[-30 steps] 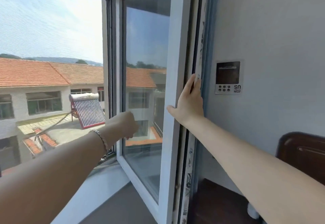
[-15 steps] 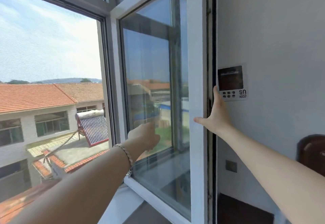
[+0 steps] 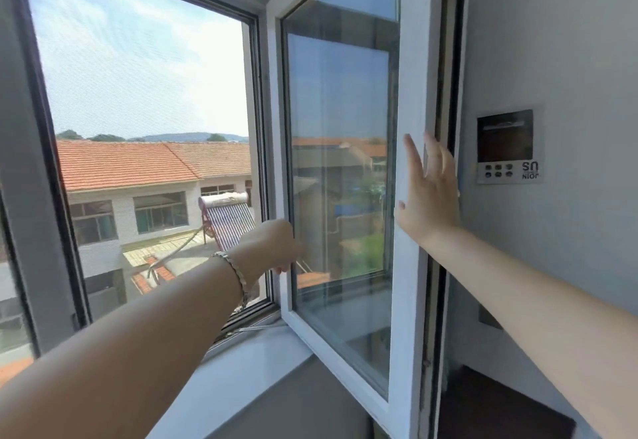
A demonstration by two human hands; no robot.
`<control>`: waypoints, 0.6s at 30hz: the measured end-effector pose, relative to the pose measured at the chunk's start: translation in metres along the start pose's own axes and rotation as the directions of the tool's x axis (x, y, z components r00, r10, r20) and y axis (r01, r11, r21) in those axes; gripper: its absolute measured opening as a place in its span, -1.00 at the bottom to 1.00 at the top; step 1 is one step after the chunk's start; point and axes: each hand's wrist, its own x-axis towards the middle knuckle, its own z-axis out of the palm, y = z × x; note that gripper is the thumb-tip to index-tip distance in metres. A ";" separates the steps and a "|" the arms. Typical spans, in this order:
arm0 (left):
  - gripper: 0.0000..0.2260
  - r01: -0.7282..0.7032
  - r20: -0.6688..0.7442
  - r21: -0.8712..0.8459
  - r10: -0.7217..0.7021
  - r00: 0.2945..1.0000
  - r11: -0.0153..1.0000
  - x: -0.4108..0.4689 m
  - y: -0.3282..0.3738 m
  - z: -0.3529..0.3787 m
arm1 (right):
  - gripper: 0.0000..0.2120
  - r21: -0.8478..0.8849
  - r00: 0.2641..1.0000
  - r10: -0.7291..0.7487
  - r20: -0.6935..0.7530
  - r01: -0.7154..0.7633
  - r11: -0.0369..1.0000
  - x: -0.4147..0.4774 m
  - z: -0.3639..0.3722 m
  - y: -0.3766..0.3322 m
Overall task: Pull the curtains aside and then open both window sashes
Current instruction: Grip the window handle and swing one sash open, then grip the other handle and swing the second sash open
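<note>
A white-framed window sash stands swung inward, nearly flat against the right wall. My right hand is spread with fingers apart just at its free edge, holding nothing; whether the palm touches the frame is unclear. My left hand, with a bracelet on the wrist, reaches to the sash's hinge-side frame with fingers curled, its grip hidden behind the hand. The window opening to the left is covered by a fine screen. No curtain is in view.
A grey wall control panel hangs on the right wall beside the sash. A white sill runs below the window. Dark wooden furniture stands at the lower right. Red-roofed buildings lie outside.
The sash has swung further toward the right wall. My right hand has lifted off its edge and spread its fingers. My left hand has stayed at the hinge-side frame.
</note>
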 end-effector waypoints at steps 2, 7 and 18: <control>-0.79 0.044 -0.024 -0.017 -0.045 0.999 0.999 -0.007 -0.017 -0.007 | -0.41 0.064 0.985 -0.175 0.005 0.174 0.983 -0.004 0.000 -0.022; -0.78 0.241 0.015 -0.012 -0.241 0.970 0.970 -0.046 -0.074 -0.025 | -0.83 0.207 0.749 -0.246 0.615 0.147 0.967 -0.013 0.014 -0.100; -0.80 0.560 -0.023 0.030 -0.560 0.828 0.828 -0.191 -0.219 -0.080 | -0.77 0.505 0.405 -0.604 0.686 0.333 0.796 -0.096 0.040 -0.333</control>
